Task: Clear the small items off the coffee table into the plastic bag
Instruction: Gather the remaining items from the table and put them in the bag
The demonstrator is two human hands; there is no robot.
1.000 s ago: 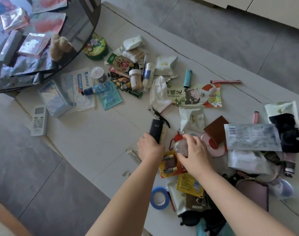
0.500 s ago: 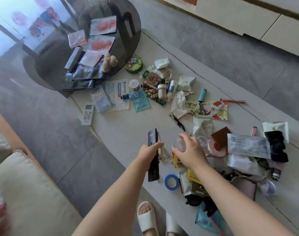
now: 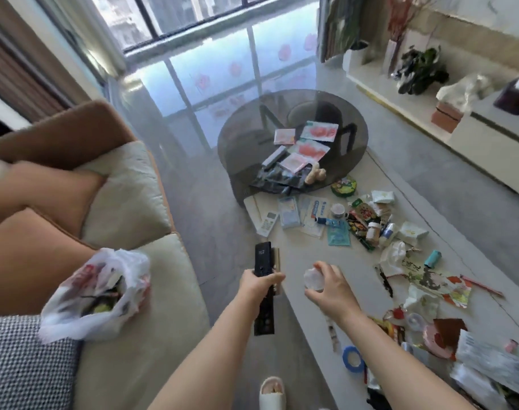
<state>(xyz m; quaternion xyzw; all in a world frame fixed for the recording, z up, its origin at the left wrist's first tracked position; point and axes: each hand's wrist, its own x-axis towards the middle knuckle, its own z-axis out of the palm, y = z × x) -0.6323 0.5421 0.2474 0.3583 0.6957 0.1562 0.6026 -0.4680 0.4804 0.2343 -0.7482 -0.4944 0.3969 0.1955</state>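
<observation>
Off the near-left edge of the desk (image 3: 317, 261), your left hand (image 3: 259, 284) grips a long black flat item (image 3: 263, 287), fingers wrapped round its middle. It stands roughly upright: top end has a small pale marking, lower end hangs below your fist over the floor. A thin tan strip sits against its right side; can't tell what that is.

Your right hand (image 3: 330, 287) is over the desk's near-left part, fingers curled round a small clear round container (image 3: 313, 279). It looks translucent, whitish and blurred; can't tell lid or contents.

Plastic bag (image 3: 97, 291) is well left of both hands, on the sofa seat (image 3: 140, 335). It's white and thin with pinkish-red print, mouth open and facing up, dark and greenish stuff visible inside. It's sagging, not held.

Desk clutter, right and far of your hands:
- blue tape roll (image 3: 352, 358) near edge, just right of your right forearm
- white remote (image 3: 267, 224) at far-left corner
- small jar with white cap (image 3: 374, 230) among sachets and tubes
- teal cylinder (image 3: 432, 258) further right
- printed paper packet (image 3: 438, 284) lying flat, crumpled
- brown card (image 3: 449, 327) near right

Round dark glass table (image 3: 240, 137) overlaps the far end, carrying pink-printed packets.

Slippered foot (image 3: 271, 393) at bottom centre, on the floor.
</observation>
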